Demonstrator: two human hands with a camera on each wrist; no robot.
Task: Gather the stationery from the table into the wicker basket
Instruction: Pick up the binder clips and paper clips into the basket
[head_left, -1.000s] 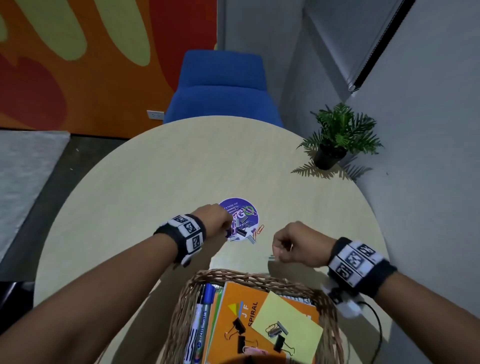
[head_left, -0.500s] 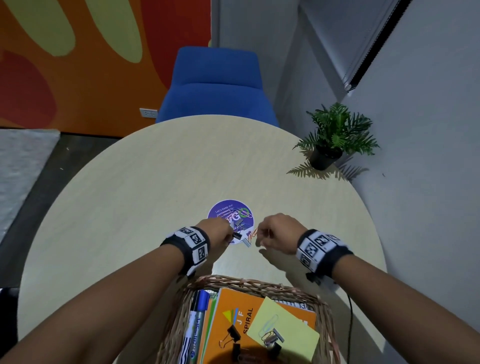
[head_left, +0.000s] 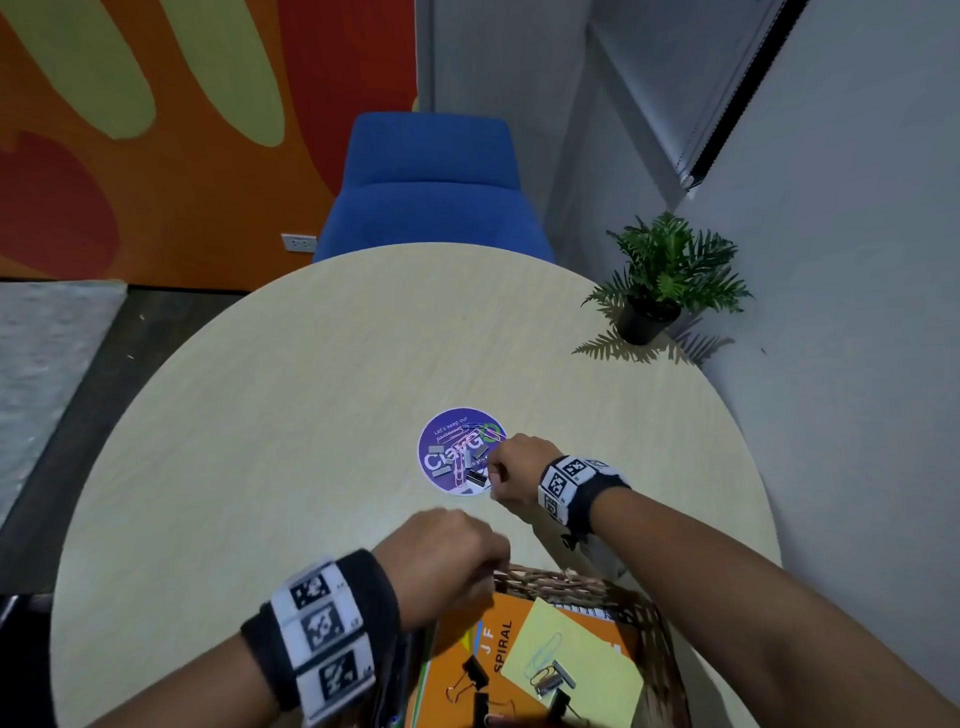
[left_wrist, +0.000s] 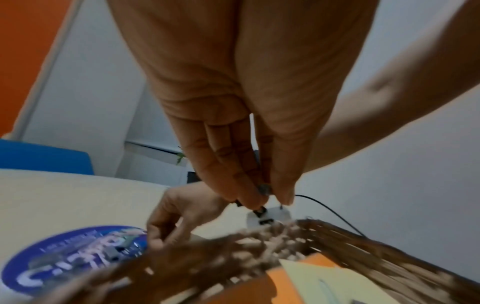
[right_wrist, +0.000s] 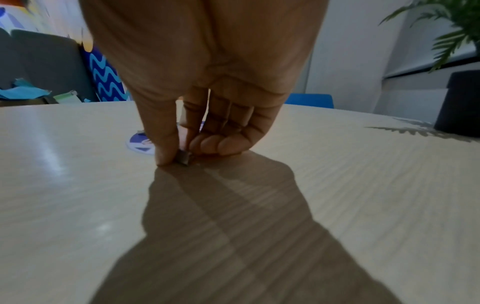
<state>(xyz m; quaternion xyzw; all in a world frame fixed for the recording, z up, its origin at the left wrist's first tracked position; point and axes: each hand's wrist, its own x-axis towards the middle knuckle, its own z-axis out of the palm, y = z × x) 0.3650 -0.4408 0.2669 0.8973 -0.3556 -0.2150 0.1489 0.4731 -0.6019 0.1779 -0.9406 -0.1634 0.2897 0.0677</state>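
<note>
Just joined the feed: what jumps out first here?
The round purple sticker mid-table, littered with small clips. The right hand pinches a small clip at its edge; the left hand holds a small dark clip over the wicker basket.

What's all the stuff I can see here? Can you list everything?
Table: one, pale wood, round.
Sticker: one, purple, round, mid-table.
Clips: several small binder and paper clips, lying on the sticker.
Wicker basket: one, brown, at the near table edge.
Notebook: one, orange, in the basket.
Sticky pad: one, yellow, on the notebook, clips on it.
Potted plant: one, green, far right of the table.
Chair: one, blue, behind the table.
Left hand: over the basket rim, pinching a small dark clip.
Right hand: at the sticker's edge, pinching a small grey clip.
</note>
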